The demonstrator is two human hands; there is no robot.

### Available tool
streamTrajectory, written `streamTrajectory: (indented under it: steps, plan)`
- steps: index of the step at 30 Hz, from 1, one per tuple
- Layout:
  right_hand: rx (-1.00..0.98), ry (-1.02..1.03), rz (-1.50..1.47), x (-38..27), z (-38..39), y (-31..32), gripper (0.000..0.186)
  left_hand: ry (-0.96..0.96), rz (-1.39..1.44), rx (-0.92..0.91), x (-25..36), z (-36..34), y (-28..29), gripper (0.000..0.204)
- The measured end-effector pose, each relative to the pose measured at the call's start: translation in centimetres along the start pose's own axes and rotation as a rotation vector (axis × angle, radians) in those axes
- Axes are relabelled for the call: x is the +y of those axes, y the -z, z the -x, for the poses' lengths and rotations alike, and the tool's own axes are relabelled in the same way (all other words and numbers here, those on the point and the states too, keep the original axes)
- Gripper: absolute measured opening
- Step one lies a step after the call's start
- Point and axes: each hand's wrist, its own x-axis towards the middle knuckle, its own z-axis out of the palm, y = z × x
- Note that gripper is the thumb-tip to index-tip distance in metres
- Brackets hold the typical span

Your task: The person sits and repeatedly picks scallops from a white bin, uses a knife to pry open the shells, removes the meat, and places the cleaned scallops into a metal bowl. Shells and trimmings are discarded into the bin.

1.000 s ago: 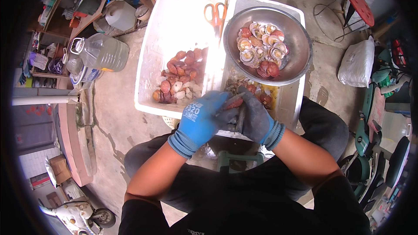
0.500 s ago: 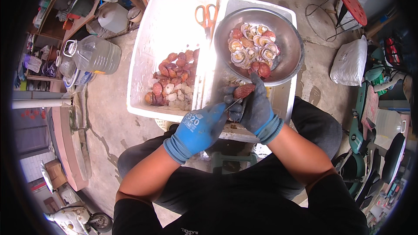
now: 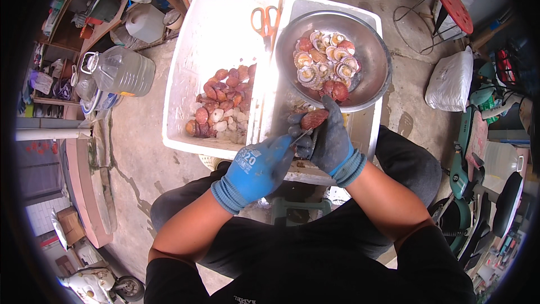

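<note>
My gloved left hand (image 3: 259, 166) is closed round a thin metal blade (image 3: 299, 138), its handle hidden in the fingers, with the tip at a red scallop (image 3: 314, 118). My gloved right hand (image 3: 332, 141) grips that scallop just below the steel bowl (image 3: 373, 56), which holds opened scallops (image 3: 329, 59) and sits over the right foam box (image 3: 368, 135). In the left foam box (image 3: 174, 112), red scallops (image 3: 219, 93) lie among pale lumps of ice (image 3: 233, 121). Orange-handled scissors (image 3: 260, 19) rest at the rim between the boxes.
Large plastic jugs (image 3: 126, 70) and a cluttered shelf stand at the left. A white sack (image 3: 449, 81), a red stool (image 3: 453, 8) and a green scooter (image 3: 467, 163) line the right side. A white scooter (image 3: 90, 284) is at lower left, a green low stool (image 3: 301, 205) between my legs.
The view has shifted slightly since a second ago. Both hands have raised the scallop toward the bowl, bringing it and the blade into clearer view; over the last half second they barely moved.
</note>
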Motion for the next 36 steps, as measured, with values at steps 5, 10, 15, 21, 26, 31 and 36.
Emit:
streamTrajectory:
  steps: [5, 10, 15, 21, 26, 31, 36]
  plan:
    - [-0.006, 0.001, -0.001, -0.1, 0.1, -0.1, 0.084, 0.028, 0.005, -0.064, -0.1, 0.0, 0.5, 0.041]
    - [-0.01, 0.071, 0.093, 0.1, -0.4, 0.6, 0.084, 0.049, -0.036, -0.068, -0.1, 0.1, 0.5, 0.039]
    - [0.023, 0.23, 0.225, 1.0, -1.4, 0.9, 0.085, 0.039, -0.028, -0.013, -0.4, 0.3, 0.2, 0.036]
    - [0.057, 0.076, -0.001, 0.3, -1.3, 0.0, 0.086, 0.048, -0.017, -0.009, -0.1, 0.1, 0.4, 0.036]
    - [0.014, 0.04, -0.01, -0.2, -0.7, -0.4, 0.088, 0.089, -0.011, -0.005, 0.3, 0.0, 0.4, 0.029]
    - [-0.008, 0.009, 0.017, -0.3, -0.2, 0.0, 0.086, 0.072, -0.015, -0.015, 0.1, -0.1, 0.3, 0.031]
    - [-0.047, 0.039, 0.028, -0.2, -0.7, 0.7, 0.082, 0.066, -0.02, -0.017, 0.0, 0.1, 0.1, 0.032]
